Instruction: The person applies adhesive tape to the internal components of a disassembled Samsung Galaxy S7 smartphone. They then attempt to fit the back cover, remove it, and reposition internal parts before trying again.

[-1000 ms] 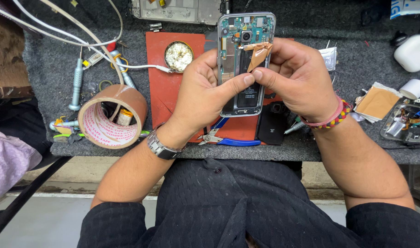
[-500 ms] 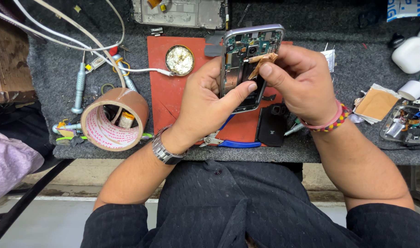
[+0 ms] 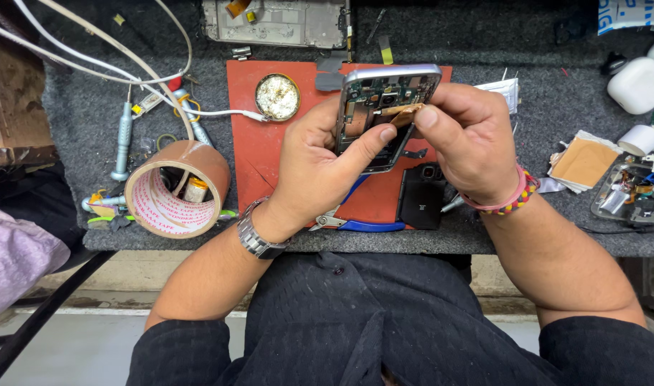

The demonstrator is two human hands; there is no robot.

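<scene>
Since the earlier frame the opened phone (image 3: 381, 118) tilts further right, upper centre over the red mat (image 3: 270, 154), circuitry exposed. The left hand (image 3: 320, 168) grasps it; the right hand (image 3: 470, 143) pinches its copper strip (image 3: 404, 113).

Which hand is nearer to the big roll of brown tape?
Left. The left hand holds the opened phone just right of the tape roll; the right hand is farther right, beyond the phone.
</scene>
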